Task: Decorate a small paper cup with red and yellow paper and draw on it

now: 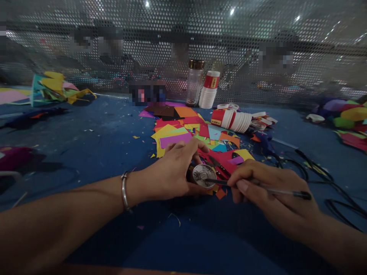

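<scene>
My left hand is curled around a small round white piece, perhaps the base of a paper cup, with dark pen lines spreading over its face. Its sides are mostly hidden by my fingers. In my right hand a black pen is gripped between thumb and fingers, its tip touching the round face. Just behind, a pair of scissors lies partly covered on red paper. Scraps of coloured paper spread beyond my left hand.
Toward the back stand a clear bottle and a stack of paper cups; another cup stack lies sideways. A blue glue gun and black cable are at right. A perforated metal screen borders the blue table.
</scene>
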